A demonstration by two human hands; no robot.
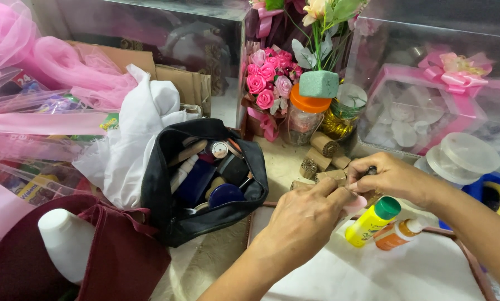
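My left hand (301, 218) and my right hand (392, 177) meet over a white cloth-lined tray (372, 273), both pinching one small pink item (354, 204) between the fingertips; most of it is hidden. Just right of it lie a yellow bottle with a green cap (371, 222) and a small orange bottle with a white cap (398, 234). An open black pouch (205, 178) full of cosmetics sits left of my left hand.
Small brown rolls (323, 146) lie beyond my hands. Behind them stand a jar with an orange lid (305, 116), pink fabric roses (267, 78) and a clear gift box with pink ribbon (422, 106). A maroon bag (94, 251), white bottle (66, 241) and pink tulle fill the left.
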